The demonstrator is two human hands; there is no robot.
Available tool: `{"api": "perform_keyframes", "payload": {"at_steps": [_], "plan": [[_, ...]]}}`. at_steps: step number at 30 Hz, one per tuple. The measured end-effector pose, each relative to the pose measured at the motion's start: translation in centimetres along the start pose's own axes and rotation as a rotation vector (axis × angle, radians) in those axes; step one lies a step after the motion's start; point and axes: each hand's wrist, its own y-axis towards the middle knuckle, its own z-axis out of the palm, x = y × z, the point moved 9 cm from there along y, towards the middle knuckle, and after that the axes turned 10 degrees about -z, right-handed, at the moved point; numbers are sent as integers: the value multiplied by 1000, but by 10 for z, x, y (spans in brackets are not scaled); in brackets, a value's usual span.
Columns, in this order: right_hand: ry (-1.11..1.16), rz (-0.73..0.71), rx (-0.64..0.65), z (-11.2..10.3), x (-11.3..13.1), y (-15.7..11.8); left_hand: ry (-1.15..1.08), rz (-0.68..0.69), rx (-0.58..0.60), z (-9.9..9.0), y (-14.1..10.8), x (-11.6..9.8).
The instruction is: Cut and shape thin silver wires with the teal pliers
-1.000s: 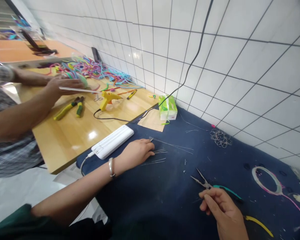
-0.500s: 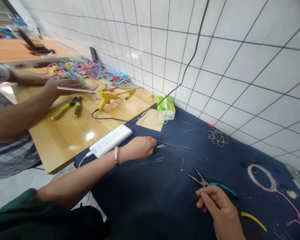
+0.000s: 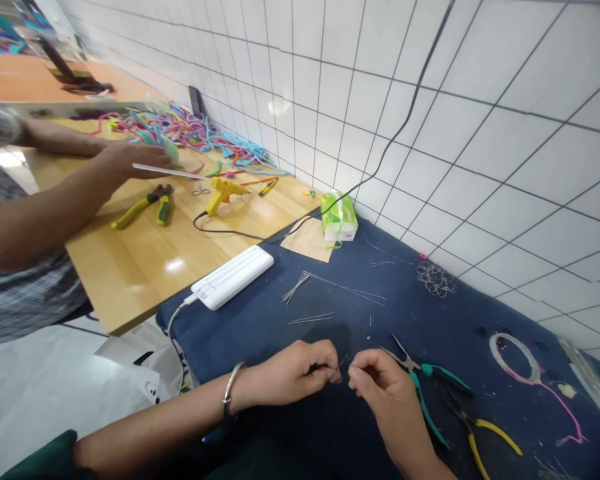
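Observation:
My left hand [image 3: 297, 372], a silver bangle at its wrist, is closed in a pinch over the blue cloth [image 3: 260, 320]. Short ends of thin wire [image 3: 345, 361] stick out at its fingertips. Close by on the right, my right hand [image 3: 385, 383] also pinches; what it holds, if anything, is too small to make out. Beyond both hands lie a crossed bundle of thin wires [image 3: 295, 288] and a few straight wires [image 3: 311, 318]. Long-nose pliers [image 3: 411, 364] with teal handles rest open behind my right hand, beside yellow-handled pliers [image 3: 473, 423].
A white power bank [image 3: 233, 277] with a cable, a tissue pack [image 3: 339, 217], a wire coil [image 3: 436, 279] and a pink-and-white ring [image 3: 516, 358] lie around. On the wooden table, another person's hands work near a yellow glue gun [image 3: 223, 195] and pliers [image 3: 145, 205]. A tiled wall [image 3: 460, 133] borders the back.
My left hand has come away from the wire bundle, moving right and nearer to me. My right hand has shifted left off the pliers; the two hands are now close together.

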Motion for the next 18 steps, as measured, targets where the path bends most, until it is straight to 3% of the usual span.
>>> {"api": "perform_keyframes", "payload": {"at_steps": [6,12,18], "plan": [[74,-28,-3,23,6,14,-96,13,-50,-9,-5,5],[101,-85,-48,27,4,24,-213,-7,-22,-18,-4,13],[-48,-179,-60,29,15,30,-136,-33,-126,-27,-3,24]]}}
